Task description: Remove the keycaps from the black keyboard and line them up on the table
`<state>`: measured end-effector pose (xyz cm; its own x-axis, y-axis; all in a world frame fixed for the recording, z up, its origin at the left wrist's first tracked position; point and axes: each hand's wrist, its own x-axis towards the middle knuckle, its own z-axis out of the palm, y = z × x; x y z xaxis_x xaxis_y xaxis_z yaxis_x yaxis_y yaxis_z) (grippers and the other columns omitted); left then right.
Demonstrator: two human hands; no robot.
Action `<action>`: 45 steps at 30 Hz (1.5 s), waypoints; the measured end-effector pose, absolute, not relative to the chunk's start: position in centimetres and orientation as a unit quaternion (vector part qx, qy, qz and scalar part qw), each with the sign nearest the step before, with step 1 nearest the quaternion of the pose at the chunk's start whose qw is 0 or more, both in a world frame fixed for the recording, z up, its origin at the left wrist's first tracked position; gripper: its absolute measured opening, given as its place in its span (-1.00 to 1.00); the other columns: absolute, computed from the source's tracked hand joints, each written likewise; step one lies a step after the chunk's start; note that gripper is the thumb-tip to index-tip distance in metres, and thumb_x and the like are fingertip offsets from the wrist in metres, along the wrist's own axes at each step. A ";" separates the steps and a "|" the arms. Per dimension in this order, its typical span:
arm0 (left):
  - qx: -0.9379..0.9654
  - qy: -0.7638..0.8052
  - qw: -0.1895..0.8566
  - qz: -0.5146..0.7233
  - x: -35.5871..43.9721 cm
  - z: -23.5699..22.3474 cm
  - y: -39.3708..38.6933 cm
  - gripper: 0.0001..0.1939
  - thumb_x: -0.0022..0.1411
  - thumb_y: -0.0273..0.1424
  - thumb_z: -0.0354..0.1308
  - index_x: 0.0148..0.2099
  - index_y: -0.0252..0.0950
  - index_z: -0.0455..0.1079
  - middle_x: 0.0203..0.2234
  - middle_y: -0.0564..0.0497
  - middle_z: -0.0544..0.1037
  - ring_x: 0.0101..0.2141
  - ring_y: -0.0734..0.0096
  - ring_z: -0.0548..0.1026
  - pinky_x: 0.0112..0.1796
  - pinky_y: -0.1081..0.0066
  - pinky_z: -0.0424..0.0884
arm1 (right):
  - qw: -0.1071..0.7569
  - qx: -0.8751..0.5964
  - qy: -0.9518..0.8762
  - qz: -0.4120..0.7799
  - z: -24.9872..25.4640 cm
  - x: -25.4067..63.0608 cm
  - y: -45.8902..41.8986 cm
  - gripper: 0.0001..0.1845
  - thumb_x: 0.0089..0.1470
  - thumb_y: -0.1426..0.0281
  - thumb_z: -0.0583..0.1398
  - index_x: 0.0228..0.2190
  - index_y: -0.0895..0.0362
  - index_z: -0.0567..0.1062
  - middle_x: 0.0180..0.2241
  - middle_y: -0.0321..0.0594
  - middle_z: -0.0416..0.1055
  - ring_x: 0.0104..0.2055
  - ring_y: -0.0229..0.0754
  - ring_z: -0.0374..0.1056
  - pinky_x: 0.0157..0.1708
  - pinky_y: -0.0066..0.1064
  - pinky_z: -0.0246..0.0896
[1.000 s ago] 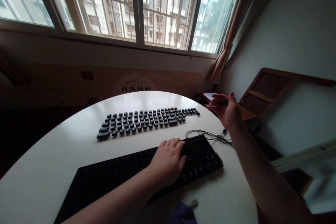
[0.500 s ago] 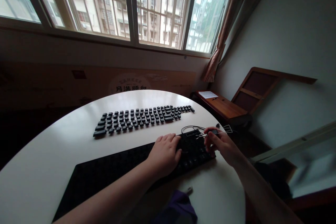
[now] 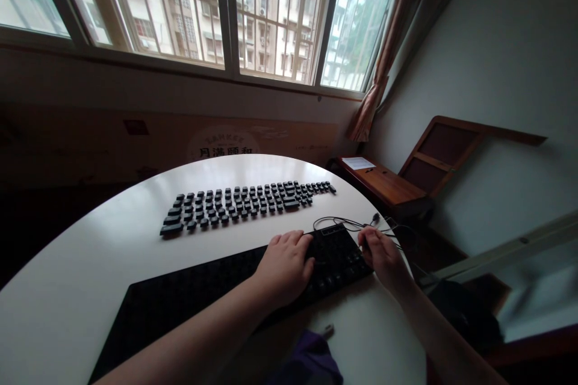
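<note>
A black keyboard (image 3: 189, 289) lies slantwise on the table, most of its keycaps off and some still on at its right end. My left hand (image 3: 285, 264) presses down on it, fingers bent over the far edge. Over the right end, my right hand (image 3: 382, 252) is closed round the dark handle of a wire keycap puller (image 3: 365, 244). Its wire tips are down among the keys and hard to make out. Several black keycaps (image 3: 246, 203) stand in rows beyond the keyboard.
The round white table (image 3: 112, 234) has its right edge close to my right hand. A black cable (image 3: 334, 219) curls behind the keyboard. A purple cloth (image 3: 311, 356) with a small metal-ended piece (image 3: 329, 331) lies in front. A wooden chair (image 3: 392, 183) stands beyond, right.
My right hand has lowered and turned, bringing the keycap puller from level above the keyboard down to its right end. The left hand keeps its place.
</note>
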<state>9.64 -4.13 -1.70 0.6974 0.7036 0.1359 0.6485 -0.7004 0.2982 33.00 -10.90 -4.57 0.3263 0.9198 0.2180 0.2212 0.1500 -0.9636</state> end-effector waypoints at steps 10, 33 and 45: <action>0.911 0.371 0.127 0.126 9.7 -1.7 -4.2 -0.52 0.32 -0.26 0.00 0.23 -0.28 0.29 0.21 -0.18 0.35 0.20 0.04 0.29 0.19 0.03 0.15 | 0.525 -0.594 -0.524 0.312 -4.6 33.4 -10.2 -0.55 0.22 -0.03 0.03 -0.45 0.07 0.31 -0.71 -0.49 -0.03 -0.71 -0.33 -0.11 -0.70 -0.49 -0.24; 0.910 0.373 0.131 0.128 9.8 -1.8 -4.2 -0.51 0.32 -0.25 0.00 0.24 -0.28 0.27 0.22 -0.18 0.34 0.21 0.03 0.28 0.19 0.03 0.14 | 0.435 -0.593 -0.650 0.192 -4.0 33.0 -11.5 -0.67 0.30 0.22 -0.01 -0.47 0.06 0.31 -0.62 -0.36 0.17 -0.61 -0.24 0.07 -0.58 -0.40 -0.05; 0.910 0.376 0.126 0.121 9.8 -1.5 -4.3 -0.51 0.32 -0.25 -0.01 0.25 -0.28 0.27 0.22 -0.18 0.34 0.21 0.04 0.28 0.20 0.04 0.14 | 0.518 -0.592 -0.572 0.234 -4.8 32.8 -11.6 -0.59 0.30 0.09 -0.04 -0.48 0.06 0.27 -0.65 -0.40 0.07 -0.64 -0.26 0.02 -0.64 -0.43 -0.11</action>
